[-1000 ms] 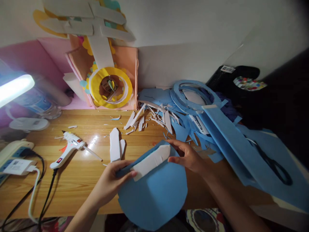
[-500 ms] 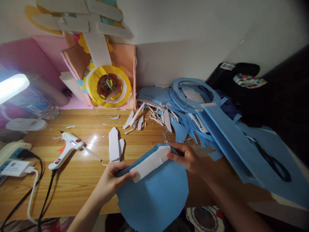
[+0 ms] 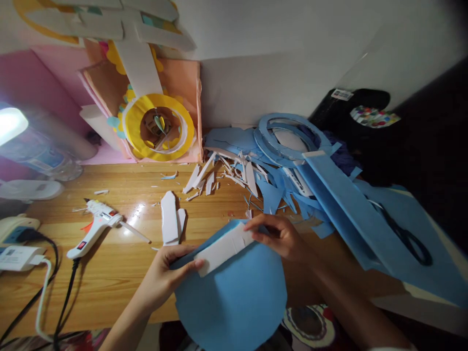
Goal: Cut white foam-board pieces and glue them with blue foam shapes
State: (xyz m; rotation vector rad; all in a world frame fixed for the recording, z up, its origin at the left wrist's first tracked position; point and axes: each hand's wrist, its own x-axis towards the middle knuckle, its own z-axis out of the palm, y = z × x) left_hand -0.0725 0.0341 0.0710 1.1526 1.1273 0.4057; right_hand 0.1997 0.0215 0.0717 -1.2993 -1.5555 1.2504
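A rounded sheet of blue paper (image 3: pixel 237 297) hangs over the near table edge between my hands. Along its upper edge lies a white foam strip (image 3: pixel 224 249), slanting up to the right. My left hand (image 3: pixel 166 273) pinches the strip's lower left end and the blue edge, thumb on top. At the upper right end, my right hand (image 3: pixel 280 236) closes thumb and fingers on the strip and the paper's corner. The fingers beneath the paper are hidden. Just beyond my left hand lie white foam pieces (image 3: pixel 170 219).
A white glue gun (image 3: pixel 97 224) with a black cord lies left. Foam scraps (image 3: pixel 219 173) litter the back middle. Blue rings (image 3: pixel 292 139), a long folded blue piece (image 3: pixel 340 209) and black-handled scissors (image 3: pixel 405 236) are at right. A yellow ring (image 3: pixel 159 127) stands at the back left.
My right hand has shifted slightly, its fingers now over the strip's upper right end. My left hand keeps its hold. The view has moved a little to the right.
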